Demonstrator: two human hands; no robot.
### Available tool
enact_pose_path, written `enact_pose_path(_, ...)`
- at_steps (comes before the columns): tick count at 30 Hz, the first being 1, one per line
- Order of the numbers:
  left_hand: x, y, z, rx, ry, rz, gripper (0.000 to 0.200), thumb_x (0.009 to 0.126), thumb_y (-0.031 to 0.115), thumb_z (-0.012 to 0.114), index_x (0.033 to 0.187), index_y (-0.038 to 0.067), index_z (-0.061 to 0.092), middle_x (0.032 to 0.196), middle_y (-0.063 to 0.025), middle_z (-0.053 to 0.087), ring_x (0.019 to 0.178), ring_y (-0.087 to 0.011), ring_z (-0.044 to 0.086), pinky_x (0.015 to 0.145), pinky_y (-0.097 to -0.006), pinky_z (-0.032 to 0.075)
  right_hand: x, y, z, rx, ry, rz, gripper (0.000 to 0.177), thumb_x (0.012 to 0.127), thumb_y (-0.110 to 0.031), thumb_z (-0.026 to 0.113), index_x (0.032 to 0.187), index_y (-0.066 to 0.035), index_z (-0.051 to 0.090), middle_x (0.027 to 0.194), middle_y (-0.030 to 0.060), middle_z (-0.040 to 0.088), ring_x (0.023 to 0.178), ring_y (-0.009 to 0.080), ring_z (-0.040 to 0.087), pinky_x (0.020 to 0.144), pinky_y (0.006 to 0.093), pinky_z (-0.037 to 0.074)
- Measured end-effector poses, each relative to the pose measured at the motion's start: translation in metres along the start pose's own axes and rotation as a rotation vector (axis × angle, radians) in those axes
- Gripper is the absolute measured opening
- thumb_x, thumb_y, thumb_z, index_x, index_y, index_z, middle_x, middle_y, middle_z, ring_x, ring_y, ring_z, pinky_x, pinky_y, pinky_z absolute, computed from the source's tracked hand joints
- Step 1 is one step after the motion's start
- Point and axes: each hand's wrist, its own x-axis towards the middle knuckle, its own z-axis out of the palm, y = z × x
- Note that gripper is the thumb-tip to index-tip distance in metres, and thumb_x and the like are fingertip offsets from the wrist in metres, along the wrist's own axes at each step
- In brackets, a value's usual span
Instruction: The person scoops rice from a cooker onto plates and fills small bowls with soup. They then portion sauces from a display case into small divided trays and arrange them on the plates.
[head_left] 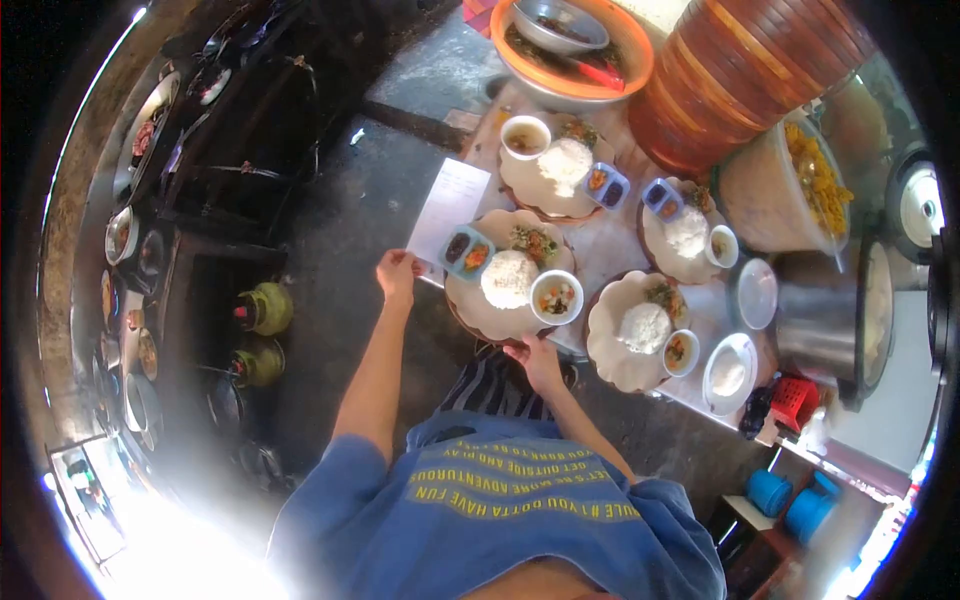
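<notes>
My left hand (398, 275) is closed on the lower edge of a white paper sheet (450, 205) with faint writing. At the table's near edge, my right hand (533, 362) grips the underside of a plate's rim; its fingertips are partly hidden. That plate (470, 305) has a scalloped paper liner. On it are white rice (510, 278), chopped greens (535, 243), a light-blue two-part sauce dish (467, 250) and a white soup bowl (556, 297). Another plate (525, 180) with similar food stands just behind it.
Two more served plates, one near (615, 370) and one farther back (665, 240), sit to the right. Behind are an orange basin (640, 55) and a large brown woven container (740, 80). A metal pot (820, 310) and a red basket (795, 402) stand at right; green gas cylinders (268, 308) at left.
</notes>
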Motion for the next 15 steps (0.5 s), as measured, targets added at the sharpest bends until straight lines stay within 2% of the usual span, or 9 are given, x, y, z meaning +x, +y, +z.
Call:
enact_pose_path(10,0.04,0.008,0.027,0.083,-0.111,-0.014,0.004,0.085,-0.001,0.057,0.088,-0.003,0.056,0.072,-0.0108,0.062,0.056,-0.0165,0.06,0.05,-0.0275,0.049,-0.002,0.001,0.007,-0.01,0.003,-0.017,0.029,0.092,-0.011,0.047,0.112,0.009,0.052,0.102,0.0163,0.062,0.082,0.0228,0.062,0.074,0.0322,0.053)
enact_pose_path(12,0.044,0.005,0.028,0.276,-0.099,0.012,0.003,0.084,0.001,0.059,0.086,-0.002,0.06,0.072,-0.0087,0.063,0.061,-0.0153,0.06,0.055,-0.0276,0.048,0.002,0.003,0.009,-0.059,-0.062,-0.026,0.03,0.096,-0.016,0.046,0.108,0.01,0.055,0.098,0.0163,0.065,0.077,0.0203,0.063,0.073,0.0309,0.053)
enact_pose_path(13,0.046,0.003,0.026,0.277,-0.102,0.011,0.003,0.084,0.001,0.059,0.086,-0.002,0.06,0.072,-0.0087,0.063,0.061,-0.0153,0.06,0.055,-0.0276,0.048,0.002,0.004,0.012,-0.058,-0.059,-0.026,0.03,0.096,-0.016,0.046,0.108,0.01,0.055,0.098,0.0163,0.065,0.077,0.0203,0.063,0.073,0.0309,0.053)
enact_pose_path(15,0.049,0.002,0.022,0.566,-0.091,0.24,0.013,0.079,0.012,0.066,0.088,0.003,0.066,0.078,-0.0108,0.068,0.068,-0.0186,0.065,0.064,-0.0317,0.051,0.004,0.006,0.02,-0.045,-0.065,-0.044,0.031,0.096,-0.017,0.047,0.109,0.01,0.055,0.097,0.0164,0.065,0.076,0.0196,0.063,0.073,0.0312,0.054)
